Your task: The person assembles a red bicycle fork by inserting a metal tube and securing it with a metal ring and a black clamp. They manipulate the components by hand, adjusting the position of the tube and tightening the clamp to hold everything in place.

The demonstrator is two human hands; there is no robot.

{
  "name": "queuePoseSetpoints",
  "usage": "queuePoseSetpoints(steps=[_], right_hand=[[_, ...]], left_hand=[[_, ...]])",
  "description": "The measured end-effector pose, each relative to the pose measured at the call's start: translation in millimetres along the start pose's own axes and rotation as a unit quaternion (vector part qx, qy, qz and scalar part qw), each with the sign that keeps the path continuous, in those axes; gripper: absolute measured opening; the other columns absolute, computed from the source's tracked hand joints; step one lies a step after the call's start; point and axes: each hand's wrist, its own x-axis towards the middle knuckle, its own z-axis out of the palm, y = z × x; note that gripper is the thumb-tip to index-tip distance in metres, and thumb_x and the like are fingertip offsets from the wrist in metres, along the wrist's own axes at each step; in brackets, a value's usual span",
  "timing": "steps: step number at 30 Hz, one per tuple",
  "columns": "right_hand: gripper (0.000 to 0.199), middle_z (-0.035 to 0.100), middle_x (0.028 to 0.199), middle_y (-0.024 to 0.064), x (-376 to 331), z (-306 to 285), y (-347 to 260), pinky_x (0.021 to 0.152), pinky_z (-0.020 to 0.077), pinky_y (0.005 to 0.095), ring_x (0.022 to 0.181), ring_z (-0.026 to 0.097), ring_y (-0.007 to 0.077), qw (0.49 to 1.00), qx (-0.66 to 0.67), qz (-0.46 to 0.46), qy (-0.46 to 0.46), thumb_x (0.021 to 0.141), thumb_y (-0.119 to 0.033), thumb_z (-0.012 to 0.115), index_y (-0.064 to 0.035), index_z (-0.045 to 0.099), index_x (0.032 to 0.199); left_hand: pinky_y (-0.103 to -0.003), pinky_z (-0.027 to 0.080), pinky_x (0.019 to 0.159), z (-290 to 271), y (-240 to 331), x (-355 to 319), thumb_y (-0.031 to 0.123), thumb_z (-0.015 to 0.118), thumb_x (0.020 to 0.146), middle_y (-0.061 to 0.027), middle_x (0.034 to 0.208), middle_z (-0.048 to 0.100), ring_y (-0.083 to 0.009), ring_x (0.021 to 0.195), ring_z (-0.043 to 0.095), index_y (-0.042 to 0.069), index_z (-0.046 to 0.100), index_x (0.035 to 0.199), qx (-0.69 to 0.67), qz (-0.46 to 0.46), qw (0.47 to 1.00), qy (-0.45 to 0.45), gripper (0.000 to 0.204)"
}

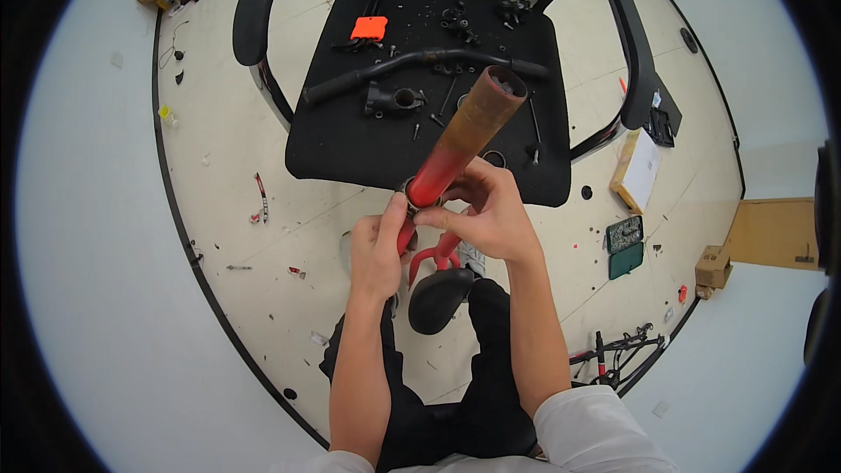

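Observation:
A thick red tube [441, 166], worn to brown toward its open upper end, rises in front of me and leans to the right. It looks like the steerer tube of a bicycle fork. Around its lower part sits a thin metal ring [406, 185], like a headset bearing ring, partly hidden by my fingers. My left hand [379, 250] is closed, its thumb pressed on the ring's left side. Thumb and bent fingers of my right hand [487, 215] pinch the ring from the right. Below are red frame tubes [446, 248] and a black saddle [438, 302] between my knees.
A black office chair [333, 153] stands ahead, its seat holding a handlebar [429, 57], a stem [392, 100], an orange block [369, 29], bolts and tools. Floor items include a green case [625, 258], a white-topped box [637, 171] and a dark bicycle frame [618, 357].

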Motion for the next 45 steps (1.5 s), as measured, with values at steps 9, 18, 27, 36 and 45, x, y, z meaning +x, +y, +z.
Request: queuePoseSetpoints(steps=[9, 18, 27, 36, 45], right_hand=[[0.044, 0.068, 0.093, 0.0061, 1.9, 10.6, -8.4, 0.079, 0.0547, 0.0285, 0.085, 0.068, 0.0146, 0.998, -0.044, 0.044, 0.031, 0.069, -0.010, 0.085, -0.0004, 0.061, 0.105], [0.047, 0.068, 0.097, 0.0060, 1.1, 7.0, -8.4, 0.084, 0.0537, 0.0312, 0.090, 0.067, 0.0162, 0.999, -0.039, -0.017, 0.016, 0.071, -0.008, 0.084, -0.0017, 0.061, 0.112], [0.037, 0.068, 0.090, 0.0070, 3.9, 22.6, -10.2, 0.081, 0.0563, 0.0308, 0.085, 0.068, 0.0157, 0.996, -0.039, 0.006, 0.082, 0.071, -0.005, 0.083, 0.0020, 0.062, 0.100], [0.051, 0.067, 0.098, 0.0098, -2.7, 8.8, -6.4, 0.082, 0.0559, 0.0324, 0.089, 0.068, 0.0185, 0.997, 0.035, -0.034, 0.051, 0.074, -0.007, 0.080, 0.0029, 0.055, 0.117], [0.040, 0.068, 0.103, 0.0099, -1.8, 3.2, -4.8, 0.083, 0.0550, 0.0312, 0.093, 0.067, 0.0172, 1.000, 0.011, 0.005, 0.008, 0.078, 0.005, 0.071, 0.0025, 0.061, 0.117]], left_hand=[[-0.022, 0.023, 0.036, 2.8, 0.4, 1.0, 0.052, 0.039, 0.097, -0.0006, 0.058, 0.047, -0.0056, 0.041, 0.036, 0.005, 0.057, 0.076, -0.017, -0.037, 0.999, 0.033, 0.055], [-0.022, 0.023, 0.036, -2.8, 3.4, -0.7, 0.051, 0.033, 0.099, -0.0012, 0.059, 0.049, -0.0058, 0.041, 0.037, 0.005, 0.056, 0.076, -0.005, -0.010, 1.000, 0.020, 0.056], [-0.025, 0.029, 0.042, 1.4, 0.7, 0.9, 0.033, 0.037, 0.098, -0.0034, 0.060, 0.052, -0.0082, 0.047, 0.042, 0.000, 0.058, 0.077, 0.061, 0.077, 0.994, 0.041, 0.044], [-0.026, 0.032, 0.046, -2.0, 0.2, 2.4, 0.028, 0.038, 0.097, -0.0016, 0.059, 0.051, -0.0077, 0.050, 0.044, -0.001, 0.058, 0.077, 0.115, 0.090, 0.987, 0.059, 0.040], [-0.036, 0.039, 0.055, -3.7, 4.8, 0.5, 0.028, 0.041, 0.094, -0.0115, 0.057, 0.055, -0.0236, 0.054, 0.054, -0.004, 0.062, 0.074, 0.123, 0.077, 0.988, 0.051, 0.043]])
